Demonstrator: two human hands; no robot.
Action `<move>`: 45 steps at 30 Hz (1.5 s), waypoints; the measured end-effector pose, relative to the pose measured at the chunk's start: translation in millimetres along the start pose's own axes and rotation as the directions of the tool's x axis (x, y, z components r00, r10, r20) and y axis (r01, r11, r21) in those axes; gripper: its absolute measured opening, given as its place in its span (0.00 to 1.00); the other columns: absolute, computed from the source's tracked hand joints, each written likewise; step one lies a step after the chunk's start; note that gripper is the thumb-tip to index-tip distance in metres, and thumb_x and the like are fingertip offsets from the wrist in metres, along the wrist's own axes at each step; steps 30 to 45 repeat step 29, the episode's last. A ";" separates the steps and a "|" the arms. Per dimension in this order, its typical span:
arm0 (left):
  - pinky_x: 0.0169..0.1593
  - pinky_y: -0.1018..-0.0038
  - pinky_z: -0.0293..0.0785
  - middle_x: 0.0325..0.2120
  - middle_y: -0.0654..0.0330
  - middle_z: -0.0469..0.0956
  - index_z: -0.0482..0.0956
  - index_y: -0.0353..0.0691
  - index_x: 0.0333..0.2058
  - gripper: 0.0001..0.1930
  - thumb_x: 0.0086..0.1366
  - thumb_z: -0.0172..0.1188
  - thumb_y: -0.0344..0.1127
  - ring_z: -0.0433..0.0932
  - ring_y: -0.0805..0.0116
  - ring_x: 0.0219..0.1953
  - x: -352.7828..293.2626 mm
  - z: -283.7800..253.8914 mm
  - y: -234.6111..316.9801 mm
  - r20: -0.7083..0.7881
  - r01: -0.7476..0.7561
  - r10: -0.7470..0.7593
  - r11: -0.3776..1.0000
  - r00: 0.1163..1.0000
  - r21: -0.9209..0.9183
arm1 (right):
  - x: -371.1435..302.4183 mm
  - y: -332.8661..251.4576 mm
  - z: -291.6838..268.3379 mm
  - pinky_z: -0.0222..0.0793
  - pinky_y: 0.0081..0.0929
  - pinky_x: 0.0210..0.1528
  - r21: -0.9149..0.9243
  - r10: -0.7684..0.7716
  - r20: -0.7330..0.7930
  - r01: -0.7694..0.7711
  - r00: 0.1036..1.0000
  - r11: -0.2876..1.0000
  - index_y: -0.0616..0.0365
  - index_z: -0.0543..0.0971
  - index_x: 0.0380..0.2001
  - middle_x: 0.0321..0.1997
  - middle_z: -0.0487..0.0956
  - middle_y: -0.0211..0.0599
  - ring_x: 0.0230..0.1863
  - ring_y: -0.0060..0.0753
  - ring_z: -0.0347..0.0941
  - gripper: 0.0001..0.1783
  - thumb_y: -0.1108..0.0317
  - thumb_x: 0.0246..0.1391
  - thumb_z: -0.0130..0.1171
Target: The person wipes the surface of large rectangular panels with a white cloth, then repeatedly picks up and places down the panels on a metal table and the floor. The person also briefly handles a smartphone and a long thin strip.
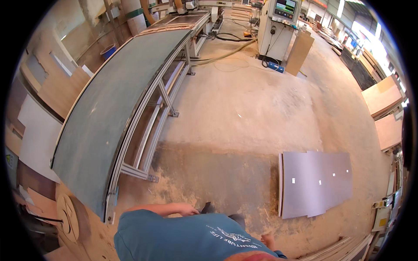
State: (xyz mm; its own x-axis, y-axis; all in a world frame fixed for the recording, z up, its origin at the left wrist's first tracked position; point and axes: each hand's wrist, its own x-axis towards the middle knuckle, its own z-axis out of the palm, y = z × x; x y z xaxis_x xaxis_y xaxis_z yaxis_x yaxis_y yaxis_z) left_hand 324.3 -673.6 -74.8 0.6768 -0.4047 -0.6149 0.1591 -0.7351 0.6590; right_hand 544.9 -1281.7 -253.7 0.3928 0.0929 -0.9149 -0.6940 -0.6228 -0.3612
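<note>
My left hand [189,209] is in front of my body, its fingers closed on a small dark flat piece [206,208] whose kind I cannot make out. Lower and to the right, my right hand [268,240] hangs beside my body, partly hidden; its fingers are too small to read, and no held thing shows. Right of my hands, a stack of grey-purple panels [313,195] with small white labels lies low by the floor. Both hands are apart from it.
A long green conveyor belt [109,108] on a metal frame runs along the left toward a machine. A control cabinet [274,39] with a screen stands far ahead, with a hose [230,53] and cables on the floor. A round wooden disc [67,217] is at lower left; boards [383,98] line the right.
</note>
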 end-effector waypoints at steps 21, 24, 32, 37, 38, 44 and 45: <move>0.40 0.61 0.74 0.35 0.54 0.77 0.84 0.41 0.25 0.11 0.56 0.54 0.37 0.76 0.56 0.44 336.0 -514.4 -103.0 -0.614 0.413 -0.096 0.818 0.784 0.400 | 336.9 -859.1 -151.0 0.69 0.32 0.23 -0.636 -0.737 -0.160 0.502 0.657 0.586 0.61 0.79 0.25 0.19 0.78 0.38 0.20 0.30 0.73 0.15 0.63 0.58 0.50; 0.43 0.59 0.74 0.35 0.52 0.77 0.84 0.40 0.25 0.11 0.56 0.54 0.36 0.76 0.55 0.44 374.7 -579.3 -147.1 -0.589 0.420 -0.189 0.863 0.785 0.282 | 338.4 -1046.2 -76.2 0.71 0.27 0.26 -0.451 -0.812 -0.069 0.708 0.580 0.543 0.63 0.81 0.41 0.24 0.81 0.37 0.24 0.28 0.77 0.15 0.66 0.58 0.51; 0.47 0.58 0.74 0.35 0.51 0.78 0.84 0.38 0.28 0.10 0.57 0.55 0.35 0.77 0.53 0.44 385.8 -721.8 -197.1 -0.582 0.355 -0.191 0.917 0.790 0.181 | 350.0 -1164.0 -45.0 0.71 0.30 0.26 -0.458 -0.685 0.041 0.624 0.727 0.634 0.63 0.80 0.44 0.28 0.83 0.35 0.26 0.31 0.79 0.17 0.65 0.57 0.52; 0.47 0.58 0.74 0.35 0.51 0.78 0.84 0.38 0.28 0.10 0.57 0.55 0.35 0.77 0.53 0.44 385.8 -721.8 -197.1 -0.582 0.355 -0.191 0.917 0.790 0.181 | 350.0 -1164.0 -45.0 0.71 0.30 0.26 -0.458 -0.685 0.041 0.624 0.727 0.634 0.63 0.80 0.44 0.28 0.83 0.35 0.26 0.31 0.79 0.17 0.65 0.57 0.52; 0.47 0.58 0.74 0.35 0.51 0.78 0.84 0.38 0.28 0.10 0.57 0.55 0.35 0.77 0.53 0.44 385.8 -721.8 -197.1 -0.582 0.355 -0.191 0.917 0.790 0.181 | 350.0 -1164.0 -45.0 0.71 0.30 0.26 -0.458 -0.685 0.041 0.624 0.727 0.634 0.63 0.80 0.44 0.28 0.83 0.35 0.26 0.31 0.79 0.17 0.65 0.57 0.52; 0.47 0.58 0.74 0.35 0.51 0.78 0.84 0.38 0.28 0.10 0.57 0.55 0.35 0.77 0.53 0.44 385.8 -721.8 -197.1 -0.582 0.355 -0.191 0.917 0.790 0.181 | 350.0 -1164.0 -45.0 0.71 0.30 0.26 -0.458 -0.685 0.041 0.624 0.727 0.634 0.63 0.80 0.44 0.28 0.83 0.35 0.26 0.31 0.79 0.17 0.65 0.57 0.52; 0.47 0.58 0.74 0.35 0.51 0.78 0.84 0.38 0.28 0.10 0.57 0.55 0.35 0.77 0.53 0.44 385.8 -721.8 -197.1 -0.582 0.355 -0.191 0.917 0.790 0.181 | 350.0 -1164.0 -45.0 0.71 0.30 0.26 -0.458 -0.685 0.041 0.624 0.727 0.634 0.63 0.80 0.44 0.28 0.83 0.35 0.26 0.31 0.79 0.17 0.65 0.57 0.52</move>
